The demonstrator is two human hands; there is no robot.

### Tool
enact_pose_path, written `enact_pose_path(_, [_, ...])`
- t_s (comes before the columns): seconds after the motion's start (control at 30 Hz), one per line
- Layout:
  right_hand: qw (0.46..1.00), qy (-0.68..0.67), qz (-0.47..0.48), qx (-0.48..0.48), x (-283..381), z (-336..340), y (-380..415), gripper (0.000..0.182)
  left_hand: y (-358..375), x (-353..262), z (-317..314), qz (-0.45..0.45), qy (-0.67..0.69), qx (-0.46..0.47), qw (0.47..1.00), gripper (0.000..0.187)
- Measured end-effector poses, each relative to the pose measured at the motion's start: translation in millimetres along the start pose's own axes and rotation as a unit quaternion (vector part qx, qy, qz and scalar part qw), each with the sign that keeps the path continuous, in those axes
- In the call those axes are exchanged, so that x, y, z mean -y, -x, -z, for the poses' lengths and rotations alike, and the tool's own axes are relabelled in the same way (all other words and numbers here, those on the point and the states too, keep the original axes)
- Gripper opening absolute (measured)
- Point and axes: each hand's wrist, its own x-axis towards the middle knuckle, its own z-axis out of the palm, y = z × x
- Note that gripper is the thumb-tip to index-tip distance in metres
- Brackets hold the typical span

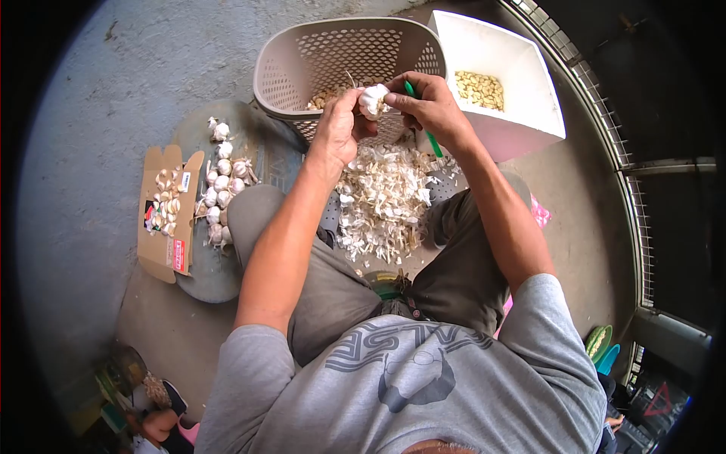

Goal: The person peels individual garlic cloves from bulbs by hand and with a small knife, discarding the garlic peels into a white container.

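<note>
Garlic bulb (372,100) sits pinched in the left hand (338,125) while the right hand (432,106), gripping a green knife (423,121), peels it mid-step; next comes prying cloves loose over the peel heap (382,200)

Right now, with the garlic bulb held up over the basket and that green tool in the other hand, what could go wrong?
1. The green-handled tool in the right hand works close to the left hand on the garlic bulb; a slip could nick a finger.
2. Loose cloves might drop into the pile of skins instead of the basket.
</note>
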Motion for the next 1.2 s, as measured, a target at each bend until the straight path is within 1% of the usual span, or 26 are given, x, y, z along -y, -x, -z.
enact_pose_path(0.07, [0.999, 0.031, 0.02, 0.003, -2.5, -1.4, -0.4, 0.017, -0.6, 1.2, 2.0, 0.009, 0.007, -0.001, 1.0, 0.032])
enact_pose_path(0.2, [0.995, 0.083, 0.058, -0.017, -6.6, -8.8, 2.7, 0.015, 1.7, 0.8, -5.9, -0.014, 0.005, -0.028, 1.0, 0.033])
enact_pose_path(0.27, [0.997, 0.037, 0.054, -0.04, -5.3, -10.1, 2.3, 0.017, -0.6, 1.7, -4.2, -0.015, 0.002, -0.029, 0.999, 0.034])
enact_pose_path(0.3, [0.997, 0.013, 0.052, -0.051, -3.2, -10.1, 2.0, 0.018, 0.1, 1.6, -7.2, -0.017, 0.011, -0.043, 0.999, 0.033])
enact_pose_path(0.33, [0.997, 0.024, 0.04, -0.06, -0.2, -7.8, 3.1, 0.018, 0.5, 2.4, -11.1, -0.018, 0.02, -0.058, 0.998, 0.032])
enact_pose_path(0.43, [0.984, 0.132, 0.101, -0.066, -6.6, -5.5, -3.5, 0.02, 1.2, 2.6, -9.1, -0.029, 0.01, -0.079, 0.996, 0.03])
enact_pose_path(0.47, [0.985, 0.131, 0.088, -0.062, -7.9, -6.3, 2.6, 0.022, 0.5, 2.4, -6.9, -0.034, 0.0, -0.082, 0.996, 0.029])
enact_pose_path(0.57, [0.941, 0.158, 0.261, -0.145, -1.7, -30.2, 6.5, 0.02, -0.4, 3.0, -5.7, -0.057, -0.031, -0.069, 0.996, 0.027])
enact_pose_path(0.6, [0.956, 0.176, 0.21, -0.104, 3.5, -25.8, 9.3, 0.018, 3.1, 1.7, -12.6, -0.061, -0.044, -0.074, 0.994, 0.028])
enact_pose_path(0.7, [0.966, 0.223, 0.127, -0.045, 7.5, -17.7, 10.9, 0.014, 5.7, 5.5, -16.1, -0.064, -0.042, -0.077, 0.994, 0.028])
enact_pose_path(0.8, [0.967, 0.229, 0.108, -0.014, 17.0, -16.2, 17.7, 0.013, 0.4, 9.2, -7.9, -0.06, -0.027, -0.061, 0.996, 0.028])
enact_pose_path(0.9, [0.96, 0.225, 0.168, 0.012, 10.1, -18.6, 24.6, 0.012, -3.0, 4.3, -2.1, -0.049, 0.018, -0.083, 0.995, 0.028])
enact_pose_path(0.93, [0.951, 0.244, 0.187, 0.019, 6.2, -19.3, 24.2, 0.014, -4.1, 1.7, 0.4, -0.05, 0.021, -0.072, 0.996, 0.028])
enact_pose_path(1.0, [0.932, 0.284, 0.224, 0.031, 2.4, -20.7, 22.9, 0.016, -3.5, 0.0, 0.2, -0.061, 0.008, -0.088, 0.994, 0.028])
enact_pose_path(1.1, [0.968, 0.226, 0.108, 0.017, 8.9, -22.7, 21.0, 0.02, -1.1, -0.2, -6.8, -0.092, -0.038, -0.104, 0.99, 0.028])
enact_pose_path(1.2, [0.979, 0.198, 0.053, -0.005, 9.1, -26.6, 16.0, 0.025, 1.0, 1.3, -13.6, -0.125, -0.078, -0.099, 0.984, 0.029])
